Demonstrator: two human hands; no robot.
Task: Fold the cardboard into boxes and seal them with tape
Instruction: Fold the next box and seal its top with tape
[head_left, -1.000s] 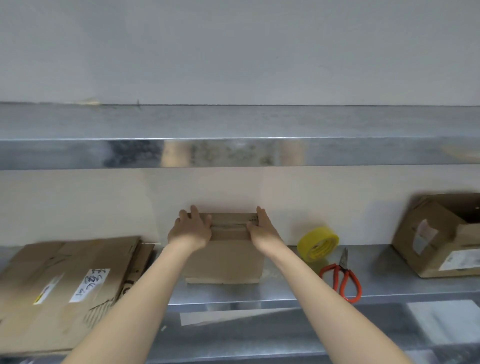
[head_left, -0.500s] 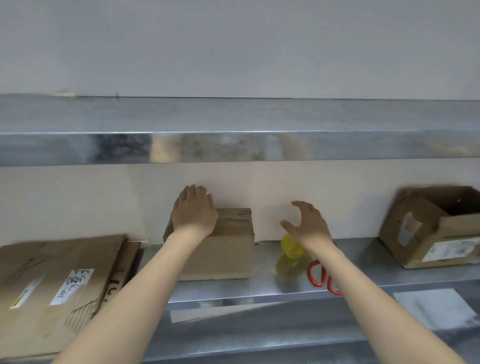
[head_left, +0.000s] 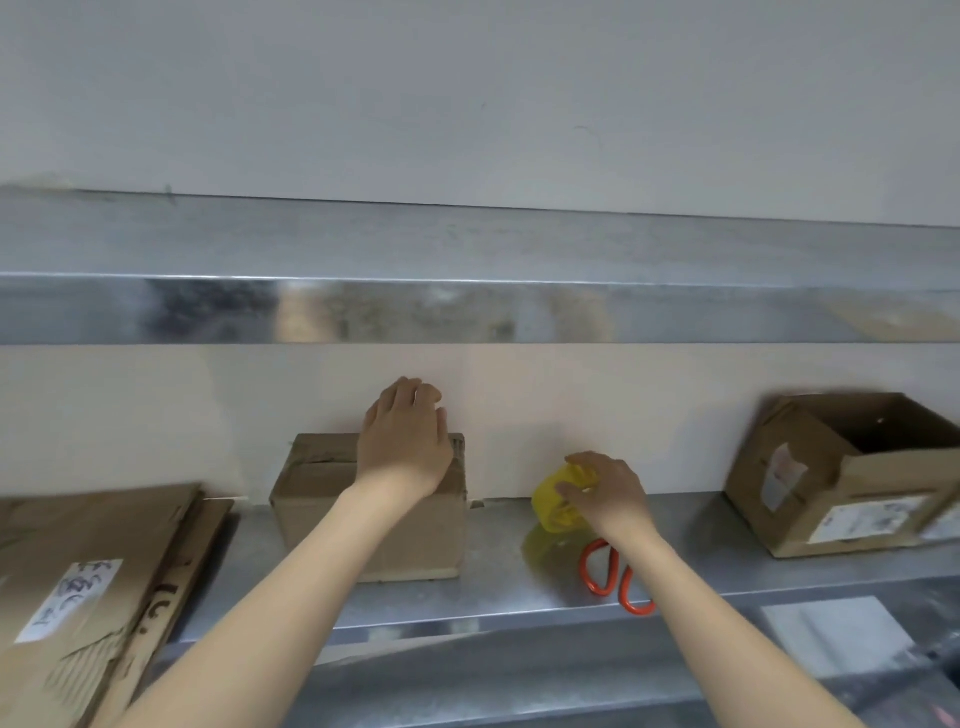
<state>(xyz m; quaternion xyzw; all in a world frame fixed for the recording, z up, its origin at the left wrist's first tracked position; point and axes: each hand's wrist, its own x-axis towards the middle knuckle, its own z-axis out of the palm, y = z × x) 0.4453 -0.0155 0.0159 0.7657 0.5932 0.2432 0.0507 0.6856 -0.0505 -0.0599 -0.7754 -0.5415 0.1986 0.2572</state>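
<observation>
A small folded cardboard box (head_left: 322, 499) stands on the steel shelf (head_left: 498, 587) against the back wall, its top flaps down. My left hand (head_left: 405, 441) lies flat on the box's top right part, pressing the flaps. To the right, a yellow roll of tape (head_left: 556, 501) stands on the shelf, and my right hand (head_left: 605, 493) curls its fingers round the roll. Red-handled scissors (head_left: 613, 577) lie just in front of the tape, partly under my right forearm.
A stack of flattened cardboard (head_left: 88, 587) with a white label lies at the left. An open cardboard box (head_left: 852, 478) with labels sits at the right. A steel upper shelf (head_left: 467, 312) overhangs the work area. A lower steel surface runs in front.
My right hand left the box top, moved right and closed on the yellow tape. My left hand slid to the box's top right and stays pressing. The view shifted left.
</observation>
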